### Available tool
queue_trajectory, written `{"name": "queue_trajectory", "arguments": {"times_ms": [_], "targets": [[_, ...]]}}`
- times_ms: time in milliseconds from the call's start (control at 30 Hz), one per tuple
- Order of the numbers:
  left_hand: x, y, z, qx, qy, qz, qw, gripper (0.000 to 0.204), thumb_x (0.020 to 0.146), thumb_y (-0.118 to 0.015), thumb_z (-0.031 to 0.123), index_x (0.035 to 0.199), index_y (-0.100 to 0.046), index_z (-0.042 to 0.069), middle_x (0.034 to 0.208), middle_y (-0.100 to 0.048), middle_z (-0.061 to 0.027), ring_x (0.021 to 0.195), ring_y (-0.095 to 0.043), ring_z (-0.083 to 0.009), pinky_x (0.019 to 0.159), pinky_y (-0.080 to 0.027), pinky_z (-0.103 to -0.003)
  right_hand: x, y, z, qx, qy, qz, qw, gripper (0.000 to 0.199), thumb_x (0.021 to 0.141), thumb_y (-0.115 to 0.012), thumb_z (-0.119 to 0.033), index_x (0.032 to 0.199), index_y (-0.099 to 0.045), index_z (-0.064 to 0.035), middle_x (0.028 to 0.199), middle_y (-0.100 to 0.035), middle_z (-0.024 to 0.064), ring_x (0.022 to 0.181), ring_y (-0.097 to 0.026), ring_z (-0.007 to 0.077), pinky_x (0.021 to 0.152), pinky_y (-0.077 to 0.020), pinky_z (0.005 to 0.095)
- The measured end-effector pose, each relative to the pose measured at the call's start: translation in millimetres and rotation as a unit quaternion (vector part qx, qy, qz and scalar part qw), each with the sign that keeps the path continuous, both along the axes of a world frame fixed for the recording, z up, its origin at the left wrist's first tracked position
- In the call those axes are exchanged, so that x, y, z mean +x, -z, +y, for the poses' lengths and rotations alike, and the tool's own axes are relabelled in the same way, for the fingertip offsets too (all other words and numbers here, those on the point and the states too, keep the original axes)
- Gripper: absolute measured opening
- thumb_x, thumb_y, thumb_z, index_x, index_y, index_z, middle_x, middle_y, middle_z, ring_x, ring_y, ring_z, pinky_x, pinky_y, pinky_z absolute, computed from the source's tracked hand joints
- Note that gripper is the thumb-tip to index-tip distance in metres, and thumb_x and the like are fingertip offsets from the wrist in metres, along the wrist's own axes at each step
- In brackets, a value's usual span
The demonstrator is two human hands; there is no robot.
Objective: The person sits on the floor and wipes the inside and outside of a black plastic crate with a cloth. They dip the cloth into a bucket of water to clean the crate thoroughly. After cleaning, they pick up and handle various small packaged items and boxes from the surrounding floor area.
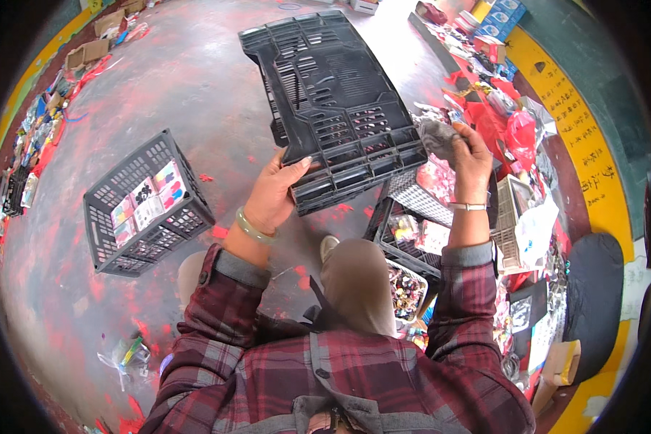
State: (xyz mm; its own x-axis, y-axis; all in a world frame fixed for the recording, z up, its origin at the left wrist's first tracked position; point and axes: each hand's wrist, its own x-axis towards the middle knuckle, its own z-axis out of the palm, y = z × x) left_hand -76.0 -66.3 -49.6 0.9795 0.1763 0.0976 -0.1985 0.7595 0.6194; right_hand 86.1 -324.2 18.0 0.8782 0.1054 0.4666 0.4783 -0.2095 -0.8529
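Observation:
A black plastic crate (333,94) with slotted walls is held up, tilted, in front of me. My left hand (276,186) grips its near left corner, thumb on top and fingers underneath. At its near right corner, my right hand (471,163) is closed on a grey crumpled rag (438,140). The rag is close to the crate's edge; whether they touch, I cannot tell. Below and right of the raised crate are a grey basket (421,197) with pink packs and another black crate (390,230) holding small packets.
On the floor at left stands a black crate (101,210) with packs of colourful items. A white tub (406,291) of small beads is beside my knee. Mixed goods and red bags (521,136) line the right wall. Clear plastic bags (129,358) lie at lower left.

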Motion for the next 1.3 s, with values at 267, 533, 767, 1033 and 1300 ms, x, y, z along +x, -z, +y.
{"name": "queue_trajectory", "arguments": {"times_ms": [267, 533, 767, 1033, 1300], "targets": [[-2, 8, -9, 0.02, -0.025, -0.001, 0.999, 0.024, 0.085, -0.051, 0.005, 0.108, -0.05, 0.003, 0.101, -0.058, -0.0079, 0.09, -0.058, -0.0163, 0.076, -0.05, -0.031, -59, -18, 41, -0.165, 0.043, -0.084, 0.982, 0.011, 0.076, -0.059, -0.006, 0.086, -0.062, -0.0055, 0.081, -0.062, 0.0066, 0.071, -0.057, 0.0116, 0.065, -0.0452, 0.0238], [-3, 16, -27, 0.008, -0.074, 0.009, 0.997, 0.021, 0.083, -0.05, 0.001, 0.104, -0.052, 0.002, 0.095, -0.059, -0.0059, 0.087, -0.058, -0.0149, 0.075, -0.05, -0.03, -48, -19, 62, -0.497, 0.126, -0.239, 0.824, 0.007, 0.071, -0.057, -0.015, 0.074, -0.06, -0.0094, 0.077, -0.057, 0.0099, 0.079, -0.056, 0.0283, 0.067, -0.0452, 0.0402], [-1, 20, -19, 0.0, -0.089, 0.015, 0.996, 0.022, 0.082, -0.049, -0.001, 0.104, -0.052, 0.001, 0.094, -0.059, -0.0065, 0.087, -0.059, -0.0152, 0.074, -0.051, -0.03, -64, -14, 58, -0.383, 0.009, -0.28, 0.88, 0.015, 0.07, -0.06, -0.014, 0.083, -0.063, -0.007, 0.079, -0.057, 0.0127, 0.079, -0.055, 0.0306, 0.072, -0.0447, 0.0382], [-1, 21, -27, 0.001, -0.107, 0.001, 0.994, 0.02, 0.083, -0.048, 0.001, 0.102, -0.053, 0.002, 0.094, -0.062, -0.0109, 0.085, -0.061, -0.0175, 0.076, -0.05, -0.032, -39, -15, 55, -0.402, 0.136, -0.159, 0.891, 0.014, 0.069, -0.057, -0.013, 0.078, -0.065, -0.0079, 0.083, -0.058, 0.0147, 0.079, -0.058, 0.0317, 0.071, -0.0462, 0.0396], [-4, 16, -36, -0.011, -0.123, 0.011, 0.992, 0.021, 0.083, -0.047, -0.002, 0.103, -0.05, 0.001, 0.092, -0.059, -0.007, 0.082, -0.059, -0.0132, 0.07, -0.051, -0.027, -40, -10, 75, -0.457, 0.116, -0.185, 0.862, 0.017, 0.073, -0.053, -0.017, 0.079, -0.066, -0.0078, 0.084, -0.059, 0.0144, 0.081, -0.058, 0.0303, 0.073, -0.0467, 0.0395]]}}
